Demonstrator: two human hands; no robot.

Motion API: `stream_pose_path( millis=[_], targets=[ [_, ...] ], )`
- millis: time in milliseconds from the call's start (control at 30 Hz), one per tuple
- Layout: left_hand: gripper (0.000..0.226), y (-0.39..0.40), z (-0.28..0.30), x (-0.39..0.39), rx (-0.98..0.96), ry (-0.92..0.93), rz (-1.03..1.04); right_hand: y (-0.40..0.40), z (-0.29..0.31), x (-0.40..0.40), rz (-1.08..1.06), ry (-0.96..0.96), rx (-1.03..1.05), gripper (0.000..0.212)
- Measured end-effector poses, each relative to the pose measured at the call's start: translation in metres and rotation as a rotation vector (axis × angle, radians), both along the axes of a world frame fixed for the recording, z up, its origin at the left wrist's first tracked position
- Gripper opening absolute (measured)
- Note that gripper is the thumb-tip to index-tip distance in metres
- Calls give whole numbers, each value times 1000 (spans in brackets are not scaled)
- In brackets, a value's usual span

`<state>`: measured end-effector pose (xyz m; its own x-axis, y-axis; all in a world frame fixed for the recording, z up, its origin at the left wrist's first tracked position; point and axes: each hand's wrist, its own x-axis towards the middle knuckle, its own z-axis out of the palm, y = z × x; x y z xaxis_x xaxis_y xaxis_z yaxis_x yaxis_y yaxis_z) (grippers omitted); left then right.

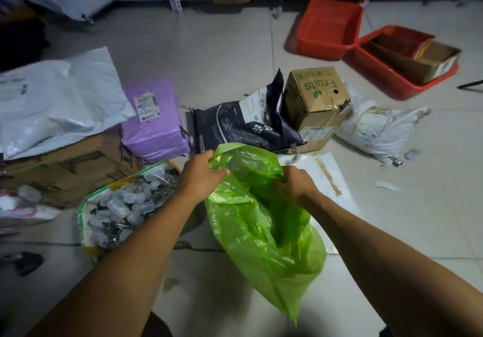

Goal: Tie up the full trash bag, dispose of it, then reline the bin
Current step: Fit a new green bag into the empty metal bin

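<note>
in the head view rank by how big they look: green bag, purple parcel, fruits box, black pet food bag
1. green bag, though it is nearest the camera
2. black pet food bag
3. fruits box and purple parcel look alike

I can't see my right hand's (pixel 296 186) fingertips, buried in the crinkly translucent green plastic bag (pixel 261 221); its contents unreadable too.

Counted: one green bag (pixel 264 221); two hands, left (pixel 201 172) and right (pixel 296 186); two red bins (pixel 329 27) (pixel 384 71); one purple parcel (pixel 154 120); one "Fruits" box (pixel 317 96).
</note>
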<state>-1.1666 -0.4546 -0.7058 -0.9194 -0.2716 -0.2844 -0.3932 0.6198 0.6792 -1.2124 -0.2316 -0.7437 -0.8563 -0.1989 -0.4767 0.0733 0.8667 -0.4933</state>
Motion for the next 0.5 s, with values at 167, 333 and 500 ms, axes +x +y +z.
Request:
stream_pose_path(
  millis=[167,333,500],
  targets=[
    [67,10,0,0,-154,-113,-153,10,3,-16,-14,149,0,21],
    [51,7,-9,3,-381,-238,-338,25,8,-22,37,246,102,29],
    [53,7,-20,6,-363,-282,-343,35,-1,-17,41,217,45,55]
  ],
)
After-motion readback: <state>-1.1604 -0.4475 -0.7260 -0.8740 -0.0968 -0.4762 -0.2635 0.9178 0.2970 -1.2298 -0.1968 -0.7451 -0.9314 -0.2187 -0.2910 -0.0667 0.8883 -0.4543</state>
